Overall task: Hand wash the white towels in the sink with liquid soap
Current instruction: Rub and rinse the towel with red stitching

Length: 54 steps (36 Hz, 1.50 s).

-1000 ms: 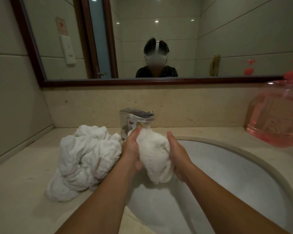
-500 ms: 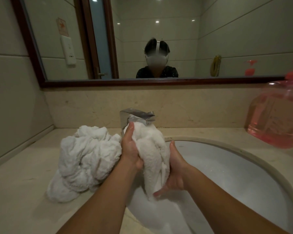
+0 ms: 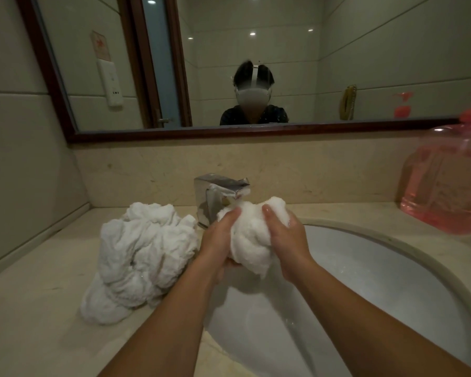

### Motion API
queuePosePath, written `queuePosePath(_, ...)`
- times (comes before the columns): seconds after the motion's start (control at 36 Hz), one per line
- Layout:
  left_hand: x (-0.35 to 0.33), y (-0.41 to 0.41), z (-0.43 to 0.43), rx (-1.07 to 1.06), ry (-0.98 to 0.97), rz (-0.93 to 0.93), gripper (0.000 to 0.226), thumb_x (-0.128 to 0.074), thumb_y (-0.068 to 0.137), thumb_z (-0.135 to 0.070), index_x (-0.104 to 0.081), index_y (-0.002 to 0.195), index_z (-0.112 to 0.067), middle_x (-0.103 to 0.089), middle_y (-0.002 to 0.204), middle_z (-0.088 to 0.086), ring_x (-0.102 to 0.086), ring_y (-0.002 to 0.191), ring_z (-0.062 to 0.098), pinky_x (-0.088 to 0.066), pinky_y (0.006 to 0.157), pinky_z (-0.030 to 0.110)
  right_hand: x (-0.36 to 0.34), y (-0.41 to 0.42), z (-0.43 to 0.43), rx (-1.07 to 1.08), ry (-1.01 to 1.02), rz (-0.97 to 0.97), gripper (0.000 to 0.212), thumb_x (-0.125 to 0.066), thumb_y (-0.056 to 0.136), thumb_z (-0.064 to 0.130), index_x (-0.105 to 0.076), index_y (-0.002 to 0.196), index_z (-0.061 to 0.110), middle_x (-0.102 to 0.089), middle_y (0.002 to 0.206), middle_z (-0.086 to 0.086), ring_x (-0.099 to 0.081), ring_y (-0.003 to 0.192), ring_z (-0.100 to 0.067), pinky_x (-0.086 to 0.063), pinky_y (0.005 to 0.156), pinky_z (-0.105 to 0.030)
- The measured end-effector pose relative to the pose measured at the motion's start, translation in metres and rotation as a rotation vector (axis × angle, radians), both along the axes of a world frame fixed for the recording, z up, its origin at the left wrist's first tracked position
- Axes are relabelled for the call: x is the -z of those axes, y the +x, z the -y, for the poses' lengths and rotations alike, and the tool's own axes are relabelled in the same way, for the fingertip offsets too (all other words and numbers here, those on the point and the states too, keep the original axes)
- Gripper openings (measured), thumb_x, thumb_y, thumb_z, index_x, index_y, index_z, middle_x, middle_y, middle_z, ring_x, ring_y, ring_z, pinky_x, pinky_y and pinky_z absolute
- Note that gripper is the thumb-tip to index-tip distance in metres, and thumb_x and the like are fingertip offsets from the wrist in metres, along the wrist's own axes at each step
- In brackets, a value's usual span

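Grip: left hand (image 3: pixel 220 238) and right hand (image 3: pixel 286 240) each curl around one wadded white terry towel (image 3: pixel 252 235) and squeeze it between the palms. Both grips are clamped on cloth, with a fingertip of each pressed into the top.
Towel in the grip: a lumpy, fluffy ball that looks soaked, with a short tail hanging below the palms. It is held above the left part of the sink bowl, just in front of the spout.
Step in hand: judged to be rubbing or wringing this towel. I cannot tell whether it carries lather.
Next move: probably keep kneading over the bowl so drips fall inside. That calls for firm, even pressure and a re-grip to reach the fabric folded inside.
Sink: smooth, glossy white oval ceramic sink (image 3: pixel 365 281) with scattered droplets, sunk into the desk.
Faucet: boxy chrome metal faucet (image 3: pixel 218 191) just behind the towel. No stream is visible.
Waiting pile: crumpled heap of white terry towels (image 3: pixel 144 257), creased and soft, on the beige polished stone desk (image 3: pixel 38 308) just left of the left forearm.
Soap: large translucent pink plastic bottle of liquid soap (image 3: pixel 446 186), blurred, on the desk well to the right of the hands.
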<state>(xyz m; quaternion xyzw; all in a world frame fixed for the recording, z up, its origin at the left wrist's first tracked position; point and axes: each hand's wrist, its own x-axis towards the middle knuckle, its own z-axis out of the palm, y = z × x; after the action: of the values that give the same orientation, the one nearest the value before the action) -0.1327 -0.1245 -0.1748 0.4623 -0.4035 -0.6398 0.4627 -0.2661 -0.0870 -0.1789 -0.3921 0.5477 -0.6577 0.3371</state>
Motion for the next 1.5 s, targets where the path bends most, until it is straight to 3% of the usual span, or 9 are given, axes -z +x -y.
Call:
queuePosePath(0.19, 0.003, -0.005, -0.001, 0.088, -0.03, -0.012, 0.079, -0.07, 0.076, -0.081, -0.075, 0.126, -0.02, -0.08, 0.116, 0.01, -0.078, 0.105, 0.034, -0.06, 0.097, 0.058, -0.004, 0.0, -0.003, -0.053, -0.021, -0.009, 0.029, -0.074, 0.098, 0.039, -0.066, 0.122, 0.026, -0.073, 0.11, 0.007, -0.071, 0.103, -0.014, -0.059, 0.089, -0.035)
queuePosePath(0.44, -0.006, -0.005, -0.001, -0.129, -0.2, 0.09, 0.031, -0.069, 0.097, -0.039, -0.078, 0.107, -0.012, -0.082, 0.097, 0.01, -0.08, 0.091, 0.031, -0.065, 0.082, 0.047, -0.005, 0.011, -0.001, -0.099, 0.041, -0.191, 0.065, -0.057, 0.106, 0.054, -0.036, 0.162, 0.03, -0.053, 0.143, 0.008, -0.057, 0.128, -0.019, -0.046, 0.116, -0.045)
queuePosePath(0.56, -0.008, -0.008, -0.008, -0.107, -0.261, 0.126, 0.02, -0.068, 0.095, -0.022, -0.078, 0.101, -0.006, -0.081, 0.093, 0.016, -0.078, 0.092, 0.037, -0.064, 0.08, 0.051, -0.004, 0.007, -0.004, -0.123, 0.089, -0.099, 0.048, -0.058, 0.102, 0.061, -0.058, 0.142, 0.034, -0.067, 0.134, 0.004, -0.066, 0.119, -0.02, -0.052, 0.111, -0.047)
queuePosePath(0.64, -0.006, -0.009, -0.013, -0.044, -0.28, 0.11, 0.022, -0.071, 0.095, -0.025, -0.078, 0.108, -0.008, -0.082, 0.094, 0.011, -0.08, 0.09, 0.03, -0.066, 0.077, 0.041, -0.004, 0.004, -0.006, -0.131, 0.101, -0.069, 0.028, -0.058, 0.1, 0.065, -0.064, 0.111, 0.039, -0.072, 0.118, 0.007, -0.07, 0.112, -0.019, -0.056, 0.105, -0.047)
queuePosePath(0.81, -0.007, -0.009, -0.014, -0.063, -0.261, 0.099, 0.034, -0.074, 0.094, -0.045, -0.078, 0.112, -0.016, -0.083, 0.096, 0.004, -0.08, 0.089, 0.022, -0.063, 0.075, 0.034, -0.011, 0.006, -0.004, 0.024, 0.05, -0.101, 0.031, -0.06, 0.105, 0.051, -0.07, 0.117, 0.025, -0.073, 0.106, 0.007, -0.07, 0.105, -0.018, -0.057, 0.099, -0.041)
queuePosePath(0.94, -0.011, -0.006, -0.019, 0.044, -0.107, -0.025, 0.097, -0.084, 0.06, -0.078, -0.071, 0.13, -0.012, -0.08, 0.113, 0.014, -0.078, 0.103, 0.032, -0.061, 0.097, 0.053, -0.017, 0.009, -0.005, 0.093, 0.023, -0.041, 0.028, -0.061, 0.105, 0.047, -0.074, 0.105, 0.022, -0.076, 0.109, 0.0, -0.071, 0.107, -0.023, -0.056, 0.102, -0.046)
queuePosePath(1.17, -0.005, -0.005, -0.017, 0.289, -0.048, -0.119, 0.071, -0.073, 0.081, -0.061, -0.075, 0.13, -0.01, -0.074, 0.126, 0.021, -0.071, 0.12, 0.038, -0.049, 0.114, 0.055, -0.025, 0.006, -0.017, 0.113, 0.063, -0.018, 0.041, -0.055, 0.103, 0.061, -0.067, 0.129, 0.031, -0.069, 0.127, 0.004, -0.064, 0.12, -0.022, -0.049, 0.112, -0.045)
queuePosePath(1.28, -0.002, -0.008, -0.011, 0.114, -0.115, -0.033, 0.053, -0.067, 0.092, -0.047, -0.07, 0.132, -0.012, -0.079, 0.115, 0.016, -0.077, 0.105, 0.035, -0.062, 0.094, 0.05, -0.02, 0.005, -0.012, 0.055, 0.104, 0.04, 0.045, -0.062, 0.098, 0.064, -0.049, 0.126, 0.033, -0.061, 0.13, -0.003, -0.064, 0.114, -0.026, -0.055, 0.105, -0.052)
queuePosePath(1.5, -0.002, -0.008, -0.008, -0.197, -0.374, 0.123, 0.013, -0.075, 0.085, -0.021, -0.076, 0.095, -0.013, -0.08, 0.09, 0.008, -0.076, 0.086, 0.027, -0.06, 0.065, 0.033, 0.004, -0.005, 0.004, 0.041, 0.328, 0.202, 0.101, -0.062, 0.057, 0.094, -0.066, 0.137, 0.032, -0.068, 0.135, -0.01, -0.068, 0.117, -0.036, -0.058, 0.103, -0.056)
